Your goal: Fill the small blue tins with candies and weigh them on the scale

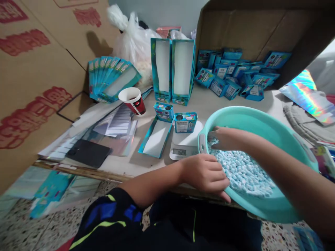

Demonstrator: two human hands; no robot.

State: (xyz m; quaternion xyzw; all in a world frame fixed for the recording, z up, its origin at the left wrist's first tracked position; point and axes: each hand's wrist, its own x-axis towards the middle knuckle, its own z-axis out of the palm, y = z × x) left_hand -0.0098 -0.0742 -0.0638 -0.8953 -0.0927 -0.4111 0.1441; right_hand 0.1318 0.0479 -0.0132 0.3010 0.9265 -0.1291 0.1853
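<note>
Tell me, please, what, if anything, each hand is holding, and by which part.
The left hand holds the turquoise basin by its near-left rim. The right hand is among the blue-white pieces; whether it grips any cannot be told.

Near right, a round turquoise plastic basin [277, 122] holds small rounded blue-and-white candies [243, 170], while just left a flat white plastic scale [183, 140] bears a small blue cardboard box [185, 123], with a long blue cardboard tray [156, 137] farther left and a big brown cardboard carton [243, 31] far right, behind.
</note>
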